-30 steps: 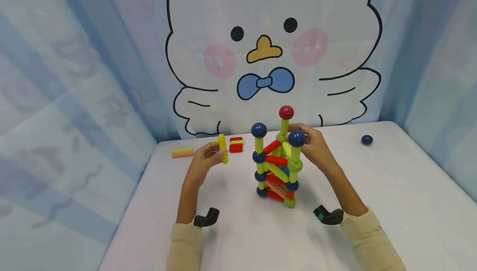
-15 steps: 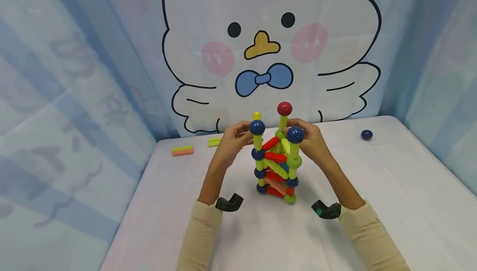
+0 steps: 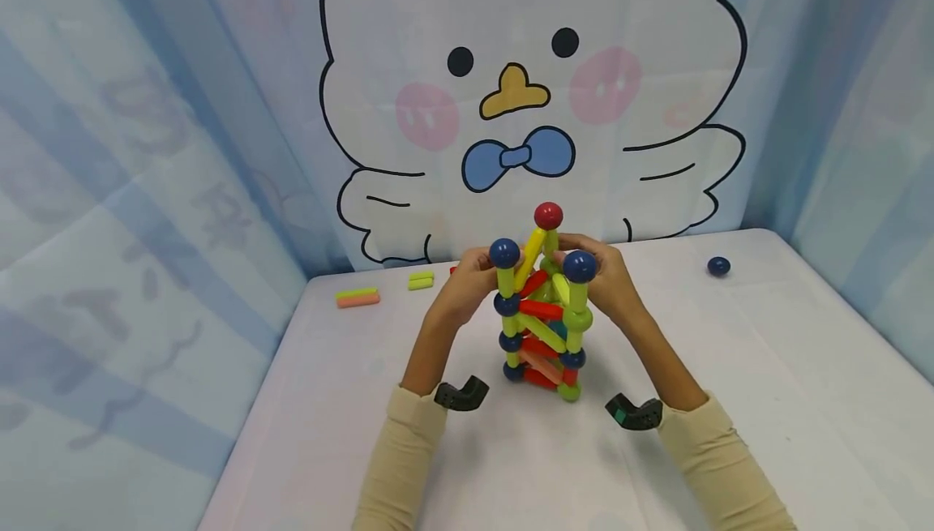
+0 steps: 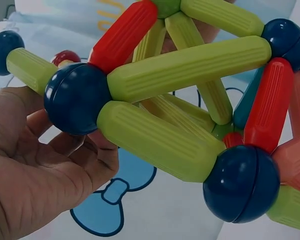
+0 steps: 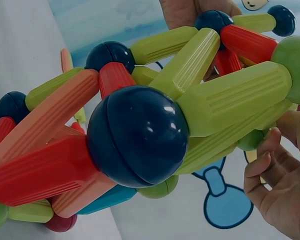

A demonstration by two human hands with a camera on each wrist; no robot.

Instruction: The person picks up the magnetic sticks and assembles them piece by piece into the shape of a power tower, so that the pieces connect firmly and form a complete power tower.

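Observation:
A tower of magnetic sticks and balls [image 3: 540,311] stands on the table, with blue balls on two front posts and a red ball [image 3: 548,216] on the rear post. My left hand [image 3: 467,286] holds a yellow magnetic stick [image 3: 531,259] behind the front left post; the stick slants, its upper end at the red ball. In the left wrist view, curled left fingers [image 4: 97,159] show behind a blue ball; their grip on the stick is hidden. My right hand [image 3: 611,278] pinches the light green rear post [image 3: 552,241] below the red ball, its fingertips partly hidden.
Light green sticks [image 3: 421,280] lie at the back left of the table, beside a stacked green and salmon pair [image 3: 357,297]. Red sticks behind the left hand are mostly hidden. A loose blue ball [image 3: 718,266] sits at the back right. A printed curtain [image 3: 657,93] hangs behind.
My left hand has carried the yellow stick rightward to the tower, and the stick has tilted from upright to leaning against the red ball. The right hand stays at the rear post.

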